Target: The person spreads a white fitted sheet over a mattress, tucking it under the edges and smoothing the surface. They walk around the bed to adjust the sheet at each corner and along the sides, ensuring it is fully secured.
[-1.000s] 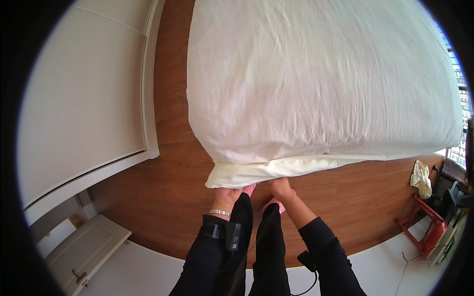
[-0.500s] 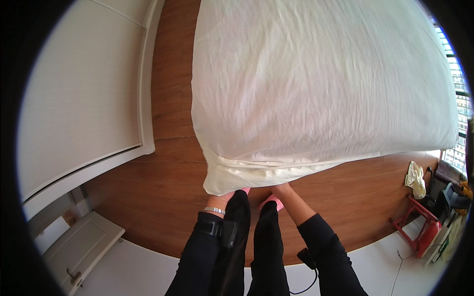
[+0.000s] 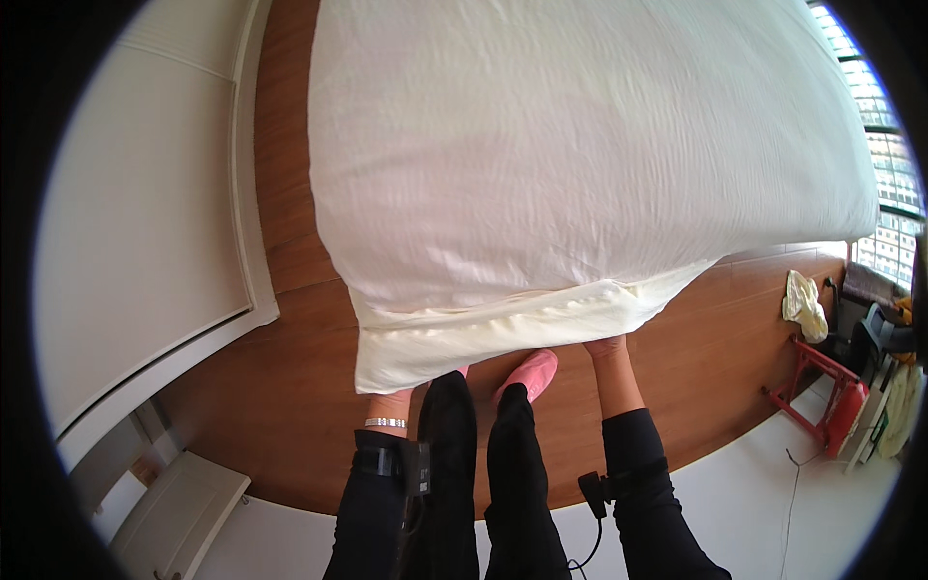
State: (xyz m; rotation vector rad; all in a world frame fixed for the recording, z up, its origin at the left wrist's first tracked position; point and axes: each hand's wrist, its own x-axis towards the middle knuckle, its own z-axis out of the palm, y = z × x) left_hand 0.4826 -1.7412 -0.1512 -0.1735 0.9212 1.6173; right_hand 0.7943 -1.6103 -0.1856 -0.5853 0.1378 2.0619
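A pale cream bed sheet point(image 3: 541, 145) covers a bed, and its near edge hangs over the foot end in a loose fold point(image 3: 483, 338). My left hand point(image 3: 391, 402) is under the sheet's near left corner, with only the wrist and the heel of the hand showing. Further right, my right hand point(image 3: 606, 346) reaches beneath the same edge. The cloth stands out from the bed over both hands. It hides the fingers of each, so their grip does not show.
Wooden floor point(image 3: 696, 329) surrounds the bed. A white panelled cabinet point(image 3: 155, 213) stands at the left, and an open door point(image 3: 184, 512) is at the lower left. At the right are a red metal frame point(image 3: 822, 396), a cream cloth point(image 3: 804, 304) and a barred window point(image 3: 884, 145).
My hands have moved further apart, the right one to the right and up, the left one to the left and down. The hanging fold is spread wider between them, and the view has shifted.
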